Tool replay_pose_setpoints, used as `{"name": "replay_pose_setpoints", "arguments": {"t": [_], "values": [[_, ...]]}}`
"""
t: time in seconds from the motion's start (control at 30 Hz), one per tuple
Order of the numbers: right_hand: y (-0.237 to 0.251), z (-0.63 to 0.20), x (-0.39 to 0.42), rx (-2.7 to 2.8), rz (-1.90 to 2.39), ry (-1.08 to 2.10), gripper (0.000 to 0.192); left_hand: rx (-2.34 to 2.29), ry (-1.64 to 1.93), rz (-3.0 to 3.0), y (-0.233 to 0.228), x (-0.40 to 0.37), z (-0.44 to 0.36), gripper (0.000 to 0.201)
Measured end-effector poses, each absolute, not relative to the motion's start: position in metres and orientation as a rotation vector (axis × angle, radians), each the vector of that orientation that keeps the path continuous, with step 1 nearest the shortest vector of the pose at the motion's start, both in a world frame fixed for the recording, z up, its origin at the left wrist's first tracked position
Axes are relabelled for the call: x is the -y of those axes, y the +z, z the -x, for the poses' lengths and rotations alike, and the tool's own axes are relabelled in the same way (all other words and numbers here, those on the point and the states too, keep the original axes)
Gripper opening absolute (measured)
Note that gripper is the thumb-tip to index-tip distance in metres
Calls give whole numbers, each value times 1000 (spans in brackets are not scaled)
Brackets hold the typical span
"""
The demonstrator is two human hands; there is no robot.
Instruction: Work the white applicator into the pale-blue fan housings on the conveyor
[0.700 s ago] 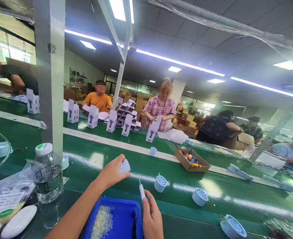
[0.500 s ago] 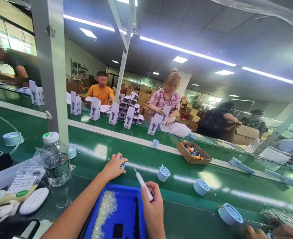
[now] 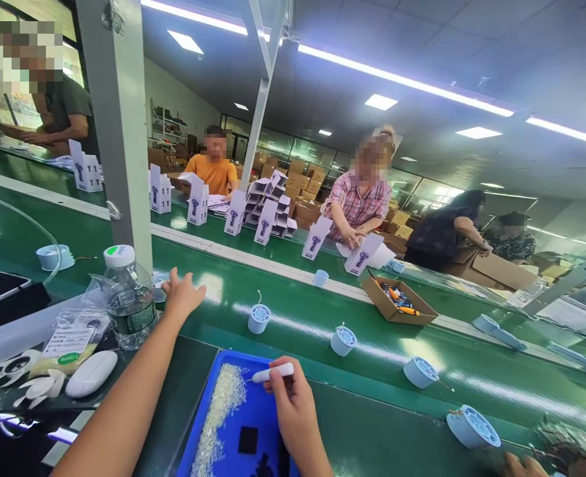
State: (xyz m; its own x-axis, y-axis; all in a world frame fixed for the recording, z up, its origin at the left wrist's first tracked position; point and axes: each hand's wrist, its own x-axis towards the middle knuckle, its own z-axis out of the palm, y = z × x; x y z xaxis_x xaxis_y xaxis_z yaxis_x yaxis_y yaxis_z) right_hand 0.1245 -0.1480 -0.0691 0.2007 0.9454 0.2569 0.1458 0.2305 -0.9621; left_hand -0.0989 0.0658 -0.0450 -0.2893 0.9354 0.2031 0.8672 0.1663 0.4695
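The left hand (image 3: 181,296), fingers spread, reaches toward the small part (image 3: 160,279) by the bottle (image 3: 128,298); the right hand (image 3: 293,404) pinches a white pen tool (image 3: 272,373) over the blue tray (image 3: 201,424). Next comes a clean grasp.

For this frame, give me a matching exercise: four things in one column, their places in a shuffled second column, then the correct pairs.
Things:
1. white pen-like tool
2. water bottle
3. blue tray
4. cardboard box

Places:
A. nearest the camera, holding pale small parts
B. far edge of the near belt, beside the pale strip
C. in the right hand
D. just left of the open left hand

Pairs: 1-C, 2-D, 3-A, 4-B
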Motion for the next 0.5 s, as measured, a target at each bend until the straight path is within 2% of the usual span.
{"name": "replay_pose_setpoints", "arguments": {"t": [0.17,0.3,0.43,0.5], "values": [[-71,-124,149,1286,1249,787,18,-2284,536,-1622,-48,-66,109,53],[-67,-127,149,1374,1324,683,18,-2240,589,-1643,-42,-65,107,43],[-65,-136,144,1383,1426,445,22,-2096,656,-1686,-30,-62,95,23],[-67,-142,142,1323,1450,344,23,-2005,737,-1673,-23,-60,85,19]]}}
